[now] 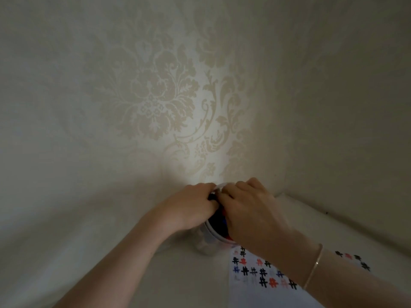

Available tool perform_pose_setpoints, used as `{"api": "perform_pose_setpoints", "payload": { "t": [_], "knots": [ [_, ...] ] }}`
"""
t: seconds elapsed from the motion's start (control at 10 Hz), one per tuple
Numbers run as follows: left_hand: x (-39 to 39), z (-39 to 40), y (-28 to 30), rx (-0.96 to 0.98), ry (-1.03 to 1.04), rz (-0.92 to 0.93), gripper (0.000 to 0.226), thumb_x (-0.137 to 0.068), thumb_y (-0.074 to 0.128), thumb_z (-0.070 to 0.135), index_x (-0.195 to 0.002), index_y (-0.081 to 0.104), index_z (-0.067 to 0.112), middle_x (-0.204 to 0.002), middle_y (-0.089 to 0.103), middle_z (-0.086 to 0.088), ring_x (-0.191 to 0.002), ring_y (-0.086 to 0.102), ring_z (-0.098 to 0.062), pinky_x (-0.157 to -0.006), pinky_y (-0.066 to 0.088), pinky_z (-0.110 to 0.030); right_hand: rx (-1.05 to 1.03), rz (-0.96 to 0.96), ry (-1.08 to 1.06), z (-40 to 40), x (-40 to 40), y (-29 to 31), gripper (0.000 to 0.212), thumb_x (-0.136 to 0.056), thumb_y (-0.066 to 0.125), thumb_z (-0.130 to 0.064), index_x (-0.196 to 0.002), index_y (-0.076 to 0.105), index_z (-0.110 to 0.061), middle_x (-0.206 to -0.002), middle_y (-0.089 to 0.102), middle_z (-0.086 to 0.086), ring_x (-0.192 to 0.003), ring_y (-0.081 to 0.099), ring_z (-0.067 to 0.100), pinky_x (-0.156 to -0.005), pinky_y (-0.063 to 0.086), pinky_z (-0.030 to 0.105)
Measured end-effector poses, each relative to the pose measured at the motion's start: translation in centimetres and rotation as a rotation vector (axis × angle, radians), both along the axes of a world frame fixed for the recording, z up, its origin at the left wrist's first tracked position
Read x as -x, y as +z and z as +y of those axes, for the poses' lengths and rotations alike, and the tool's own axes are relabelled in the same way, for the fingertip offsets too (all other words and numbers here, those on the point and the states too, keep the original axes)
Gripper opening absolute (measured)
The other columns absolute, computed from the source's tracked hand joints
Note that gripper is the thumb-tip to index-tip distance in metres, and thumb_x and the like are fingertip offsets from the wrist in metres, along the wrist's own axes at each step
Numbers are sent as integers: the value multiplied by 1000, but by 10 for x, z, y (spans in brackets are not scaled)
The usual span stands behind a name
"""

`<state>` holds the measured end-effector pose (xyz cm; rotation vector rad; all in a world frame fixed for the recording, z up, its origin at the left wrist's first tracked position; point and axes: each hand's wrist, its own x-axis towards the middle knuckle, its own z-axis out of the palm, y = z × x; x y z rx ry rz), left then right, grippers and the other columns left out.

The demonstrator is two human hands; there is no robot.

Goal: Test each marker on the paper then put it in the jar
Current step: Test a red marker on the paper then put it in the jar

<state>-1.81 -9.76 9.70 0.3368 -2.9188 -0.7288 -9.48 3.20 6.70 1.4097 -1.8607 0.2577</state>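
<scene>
Head view: both hands, left hand and right hand, meet over the jar, fingers curled on a dark marker; grip unclear. Next, likely dropping it in.

Clear jar upright, holding dark, red markers; paper with hash marks beside it

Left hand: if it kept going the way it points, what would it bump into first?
Probably the right hand. The left hand points rightward over the jar, fingers gripping something dark at the rim, and the two hands already look touching, though depth is unclear.
</scene>
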Motion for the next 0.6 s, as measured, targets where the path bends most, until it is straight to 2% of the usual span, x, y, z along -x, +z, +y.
{"api": "perform_pose_setpoints", "payload": {
  "t": [0.1, 0.2, 0.3, 0.4, 0.5, 0.6],
  "knots": [
    [-1, -3, -1, -78, 0, 68, 26, -95, 39, 35, -114, 56, 30, -105, 65, 4, -94, 62, -15, -84, 53, -41, 50, -69, 38, 3, 5, 0, 30, -76, 43, -25, -78, 72, -20, -73, 66, -5, -62, 58, 14, -63, 45, 27],
    [4, -8, -5, -109, 93, 146, 30, -97, 35, 38, -106, 60, 26, -98, 66, -1, -87, 64, -18, -79, 56, -45, 362, -317, 192, 10, 13, -6, 31, -85, 43, -19, -94, 72, -14, -96, 66, 1, -81, 61, 15, -73, 50, 26],
    [17, -17, -8, -290, 242, 177, 40, -98, 38, 42, -94, 64, 13, -91, 68, -10, -81, 66, -24, -78, 56, -47, 438, -734, 252, 17, 18, -21, 41, -91, 46, -48, -123, 57, -26, -128, 47, -3, -115, 50, 11, -95, 43, 17],
    [22, -26, -8, -132, 374, 250, 56, -97, 36, 52, -76, 64, 8, -69, 67, -7, -68, 66, -23, -75, 55, -35, 247, -1276, 344, 10, 18, -39, 68, -84, 53, -56, -143, 21, -45, -142, 36, -11, -128, 43, 4, -102, 45, 24],
    [22, -26, -3, 388, 469, 307, 59, -100, 26, 51, -75, 59, 8, -60, 54, 1, -62, 59, -17, -63, 46, -28, 177, -1209, 270, -4, 12, -49, 82, -89, 59, -38, -143, -2, -52, -151, 31, -2, -135, 37, 14, -106, 42, 40],
    [8, -15, 11, 638, 516, 385, 46, -100, 25, 50, -90, 54, 16, -74, 47, 6, -65, 49, -14, -56, 35, -28, 108, -1121, 150, 4, 8, -22, 88, -89, 62, -35, -145, -5, -47, -150, 26, -7, -129, 38, 7, -106, 33, 24]
  ]
}}
